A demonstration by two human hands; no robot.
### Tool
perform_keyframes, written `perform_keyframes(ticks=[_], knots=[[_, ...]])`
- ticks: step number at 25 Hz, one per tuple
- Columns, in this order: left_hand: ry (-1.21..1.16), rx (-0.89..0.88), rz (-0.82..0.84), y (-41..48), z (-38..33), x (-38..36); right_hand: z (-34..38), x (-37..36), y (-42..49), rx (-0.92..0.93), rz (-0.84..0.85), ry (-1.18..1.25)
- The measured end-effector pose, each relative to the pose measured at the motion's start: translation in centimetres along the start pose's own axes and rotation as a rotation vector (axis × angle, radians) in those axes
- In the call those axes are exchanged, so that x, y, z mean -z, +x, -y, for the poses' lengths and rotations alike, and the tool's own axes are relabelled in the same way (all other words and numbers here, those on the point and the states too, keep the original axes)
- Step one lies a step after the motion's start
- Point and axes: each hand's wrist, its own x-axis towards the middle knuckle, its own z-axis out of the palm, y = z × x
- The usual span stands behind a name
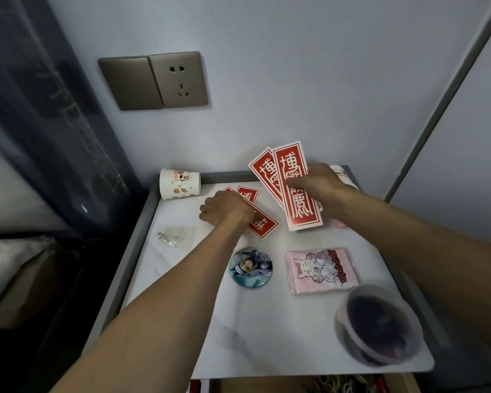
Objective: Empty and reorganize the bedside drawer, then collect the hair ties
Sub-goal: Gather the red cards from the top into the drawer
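Nearest the lens, the open drawer (pixel 253 388) was noted at the bottom edge. Coloured loops (pixel 332 382), probably the hair ties, lay inside, not yet collected. Emptying was judged partly done. Red cards (pixel 298 191) were clamped in the right hand (pixel 315 182); the left hand (pixel 227 208) lay curled on others — grip undeterminable. A lidded tub (pixel 380 324) and pink packet (pixel 321 269) were laid on the white tabletop (pixel 267 321) — socket (pixel 179 79) behind.

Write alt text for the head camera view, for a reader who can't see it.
A person's right hand holds two red cards fanned above a white bedside tabletop, while the left hand rests on more red cards lying flat. Around them lie a tipped paper cup, a round badge, a pink packet and a lidded tub.
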Motion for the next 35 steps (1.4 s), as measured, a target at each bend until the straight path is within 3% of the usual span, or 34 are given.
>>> perform_keyframes(ticks=[8, 12, 24, 35], knots=[[-0.149, 0.034, 0.011, -0.4, 0.4, 0.4, -0.8, 0.5, -0.2, -0.045, 0.016, 0.033], [-0.053, 0.052, -0.033, -1.1, -0.6, -0.5, -0.1, 0.5, -0.8, -0.034, -0.017, 0.072], [0.120, -0.173, 0.201, 1.6, 2.5, 2.5, -1.5, 1.2, -1.8, -0.049, 0.056, 0.090], [0.029, -0.235, 0.160, 1.7, 3.0, 1.8, -1.4, 1.5, -2.0, -0.044, 0.070, 0.157]])
